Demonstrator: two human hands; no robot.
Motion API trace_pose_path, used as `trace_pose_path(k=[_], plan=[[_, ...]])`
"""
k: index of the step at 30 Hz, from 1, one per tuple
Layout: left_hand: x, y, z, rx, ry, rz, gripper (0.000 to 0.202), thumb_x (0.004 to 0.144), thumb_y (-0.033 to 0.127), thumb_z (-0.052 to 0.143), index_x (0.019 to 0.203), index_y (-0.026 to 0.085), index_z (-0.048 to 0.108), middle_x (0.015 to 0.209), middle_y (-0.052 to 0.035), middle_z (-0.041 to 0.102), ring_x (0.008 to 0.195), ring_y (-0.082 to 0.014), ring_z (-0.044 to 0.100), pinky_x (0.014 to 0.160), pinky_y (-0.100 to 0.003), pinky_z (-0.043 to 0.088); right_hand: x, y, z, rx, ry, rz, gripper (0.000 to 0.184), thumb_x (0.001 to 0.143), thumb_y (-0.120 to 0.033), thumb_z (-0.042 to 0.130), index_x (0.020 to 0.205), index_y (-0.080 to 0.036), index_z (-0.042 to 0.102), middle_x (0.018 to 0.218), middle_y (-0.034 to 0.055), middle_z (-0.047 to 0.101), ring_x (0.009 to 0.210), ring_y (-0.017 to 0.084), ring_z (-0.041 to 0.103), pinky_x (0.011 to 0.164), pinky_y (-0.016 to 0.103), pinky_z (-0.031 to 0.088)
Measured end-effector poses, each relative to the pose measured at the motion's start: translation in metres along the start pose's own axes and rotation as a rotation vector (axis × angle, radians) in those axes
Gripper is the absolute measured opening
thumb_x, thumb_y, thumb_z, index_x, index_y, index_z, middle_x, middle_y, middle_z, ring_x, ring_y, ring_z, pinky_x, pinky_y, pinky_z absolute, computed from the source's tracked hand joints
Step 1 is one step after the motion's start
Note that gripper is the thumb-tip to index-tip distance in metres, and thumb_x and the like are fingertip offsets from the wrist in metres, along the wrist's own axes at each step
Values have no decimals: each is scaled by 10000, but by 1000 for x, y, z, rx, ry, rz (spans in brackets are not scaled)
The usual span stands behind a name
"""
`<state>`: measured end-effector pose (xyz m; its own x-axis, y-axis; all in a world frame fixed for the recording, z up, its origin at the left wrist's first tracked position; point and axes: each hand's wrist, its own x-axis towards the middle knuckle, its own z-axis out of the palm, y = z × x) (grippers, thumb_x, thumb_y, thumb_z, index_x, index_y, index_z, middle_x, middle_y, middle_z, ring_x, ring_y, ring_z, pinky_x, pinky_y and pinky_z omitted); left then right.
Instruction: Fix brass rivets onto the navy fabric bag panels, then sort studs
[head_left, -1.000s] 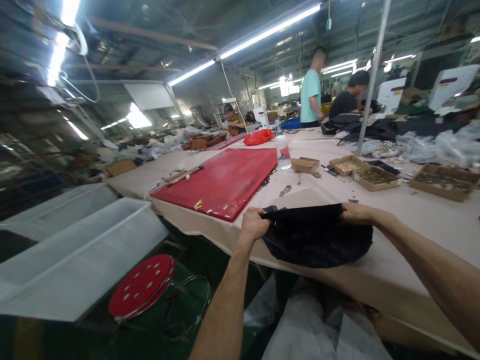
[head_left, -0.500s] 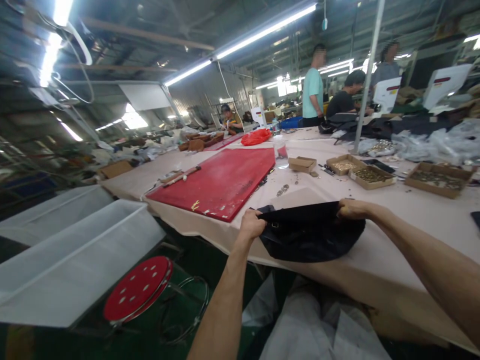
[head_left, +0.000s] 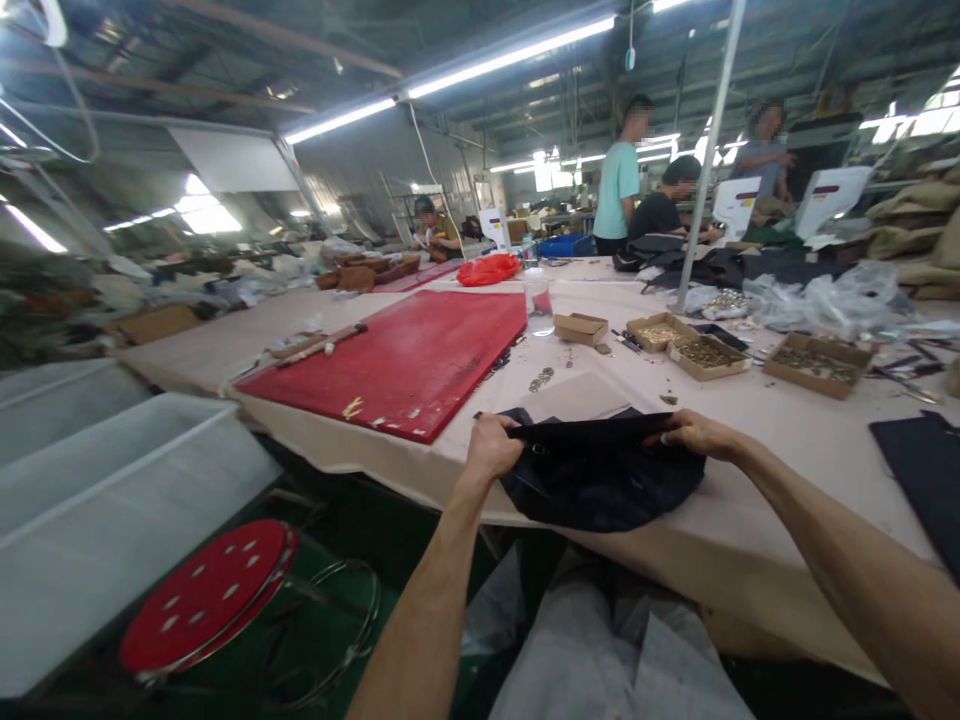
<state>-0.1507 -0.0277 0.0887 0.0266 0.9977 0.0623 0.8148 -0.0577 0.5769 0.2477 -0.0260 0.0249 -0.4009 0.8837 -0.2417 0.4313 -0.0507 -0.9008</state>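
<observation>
A black, soft piece that looks like a bag (head_left: 600,485) hangs over the near edge of the table, with a small metal fitting near its upper left. My left hand (head_left: 493,447) is closed on its upper left corner. At the upper right my right hand (head_left: 694,435) grips the same piece, thumb on top and fingers partly hidden in the fabric. Its top edge is stretched between both hands. Just behind it, a flat beige sheet (head_left: 576,397) lies on the table beside a few small metal pieces (head_left: 541,378).
A red board (head_left: 405,360) with a hammer (head_left: 326,345) lies left. Beyond are a clear bottle (head_left: 538,305) and cardboard boxes of metal parts (head_left: 706,357). Dark material (head_left: 919,480) lies right. White bins (head_left: 112,500) and a red stool (head_left: 214,590) stand left. Several people work behind.
My view has turned to the right, so the table and stool appear further left. The fingers of my right hand have shifted on the black bag, and its top edge now sags slightly.
</observation>
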Motion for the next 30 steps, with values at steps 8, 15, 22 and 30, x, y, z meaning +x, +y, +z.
trace_pose_path(k=[8, 15, 22, 30], plan=[[3, -14, 22, 11, -29, -46, 294, 538, 265, 842, 806, 169, 767, 679, 12, 660, 716, -169, 634, 588, -240, 421, 9, 24, 0, -2, -1, -42, 459, 647, -231, 576, 1043, -157, 797, 1181, 77, 747, 1208, 292, 631, 1141, 408, 394], [-3, -13, 35, -18, 50, 7, 336, 519, 312, 881, 798, 179, 748, 723, 7, 686, 751, -180, 660, 652, -253, 465, 12, 33, 1, 29, -9, -43, 552, 648, -211, 565, 1163, -163, 757, 1186, 70, 746, 1195, 282, 644, 1119, 390, 418], [-6, -12, 44, -29, 49, -77, 385, 501, 266, 871, 853, 178, 744, 768, -1, 702, 797, -193, 671, 659, -250, 466, 8, 30, 5, -17, 54, -68, 537, 644, -207, 545, 1131, -173, 770, 1194, 49, 744, 1182, 278, 647, 1096, 392, 441], [-2, -17, 43, -110, 98, -41, 275, 558, 189, 792, 820, 187, 709, 725, 19, 694, 761, -181, 675, 622, -235, 431, 11, 6, 11, -1, 77, -88, 548, 598, -188, 519, 1075, -182, 788, 1102, 46, 773, 1094, 270, 684, 1033, 389, 484]])
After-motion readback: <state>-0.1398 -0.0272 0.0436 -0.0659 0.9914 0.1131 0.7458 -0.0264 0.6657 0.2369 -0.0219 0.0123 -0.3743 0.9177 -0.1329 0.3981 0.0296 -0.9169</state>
